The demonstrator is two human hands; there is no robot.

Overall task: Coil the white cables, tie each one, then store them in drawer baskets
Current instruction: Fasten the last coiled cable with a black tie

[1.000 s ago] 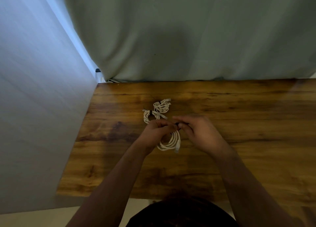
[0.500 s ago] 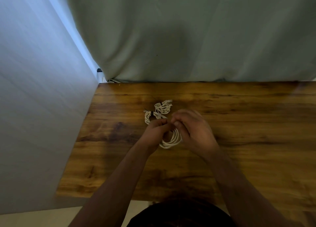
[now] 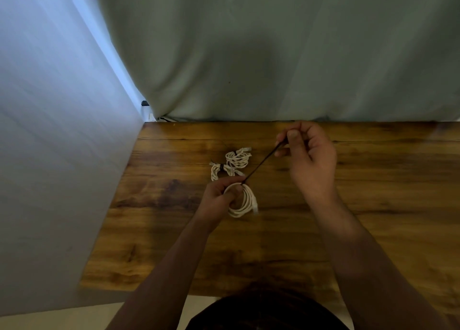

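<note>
My left hand (image 3: pixel 219 197) grips a coiled white cable (image 3: pixel 245 201) just above the wooden table (image 3: pixel 373 205). A thin dark tie (image 3: pixel 263 161) runs taut from the top of that coil up and to the right. My right hand (image 3: pixel 306 155) pinches the tie's far end between thumb and forefinger, near the table's back edge. Behind the coil lie two smaller white cable bundles (image 3: pixel 231 164), one with a dark band round its middle.
A grey-green curtain (image 3: pixel 273 56) hangs along the table's back edge. A pale wall (image 3: pixel 49 155) borders the table on the left. No drawer or basket is in view.
My right hand has moved away from the coil, up and to the right, drawing the dark tie out taut. My left hand has stayed on the coil.
</note>
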